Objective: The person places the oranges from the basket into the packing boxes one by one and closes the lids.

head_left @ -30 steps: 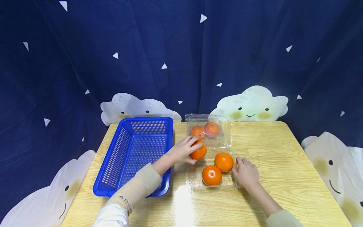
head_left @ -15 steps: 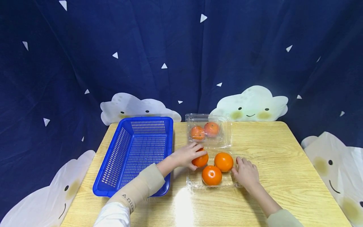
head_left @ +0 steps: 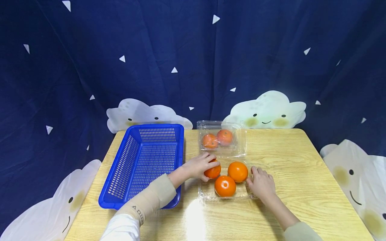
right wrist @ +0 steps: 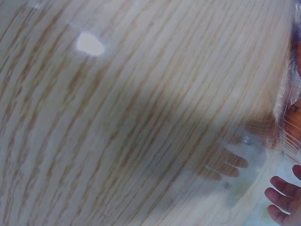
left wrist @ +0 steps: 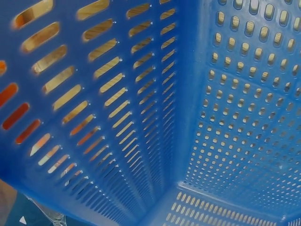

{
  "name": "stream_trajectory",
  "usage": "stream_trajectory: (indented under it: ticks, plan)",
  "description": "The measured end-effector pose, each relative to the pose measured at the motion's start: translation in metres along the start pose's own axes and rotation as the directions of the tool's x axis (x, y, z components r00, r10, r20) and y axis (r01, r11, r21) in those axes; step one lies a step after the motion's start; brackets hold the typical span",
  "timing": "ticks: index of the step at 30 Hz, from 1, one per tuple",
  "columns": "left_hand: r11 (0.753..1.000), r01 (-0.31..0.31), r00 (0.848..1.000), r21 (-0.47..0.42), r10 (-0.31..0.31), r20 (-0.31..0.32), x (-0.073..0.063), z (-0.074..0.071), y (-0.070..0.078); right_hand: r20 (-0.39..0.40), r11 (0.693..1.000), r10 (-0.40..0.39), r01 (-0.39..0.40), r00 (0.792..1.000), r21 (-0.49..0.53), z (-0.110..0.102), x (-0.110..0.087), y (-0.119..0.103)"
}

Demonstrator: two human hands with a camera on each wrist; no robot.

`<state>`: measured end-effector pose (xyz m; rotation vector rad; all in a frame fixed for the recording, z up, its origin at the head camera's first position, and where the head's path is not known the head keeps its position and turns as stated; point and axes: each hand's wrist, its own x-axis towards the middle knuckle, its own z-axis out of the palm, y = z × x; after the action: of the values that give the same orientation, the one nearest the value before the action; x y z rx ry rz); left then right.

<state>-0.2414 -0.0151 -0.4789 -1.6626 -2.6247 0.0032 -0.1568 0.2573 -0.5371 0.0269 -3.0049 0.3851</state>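
Observation:
In the head view, my left hand [head_left: 199, 166] curls its fingers over the top of a shiny orange [head_left: 213, 170], holding it low over the left side of a clear plastic container [head_left: 208, 194]. Beside it in this container lie two more oranges, one at the right [head_left: 238, 172] and one in front [head_left: 225, 186]. My right hand [head_left: 261, 184] is at the container's right rim with loosely bent fingers, holding nothing. The right wrist view shows some fingers [right wrist: 284, 197] of this hand, spread apart.
Behind lies another clear plastic section [head_left: 239, 150] with two duller orange fruits [head_left: 224, 137] showing through it. A blue perforated basket [head_left: 104, 197] stands on the left of the wooden table [head_left: 301, 174], beneath the left forearm. A dark blue curtain [head_left: 193, 43] hangs behind.
My left hand has brought its orange slightly towards me and down to the container's left side, next to the other two. My right hand has stayed at the rim.

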Motion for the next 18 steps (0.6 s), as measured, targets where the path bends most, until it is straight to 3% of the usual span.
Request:
stream_trajectory:
  ticks: [18]
  plan:
    - [1.0,-0.005,0.998,0.023,0.004,0.067,0.002,0.0091,0.0019,0.0,1.0,-0.01,0.01,1.0,-0.001,-0.0019,-0.0005,-0.0015]
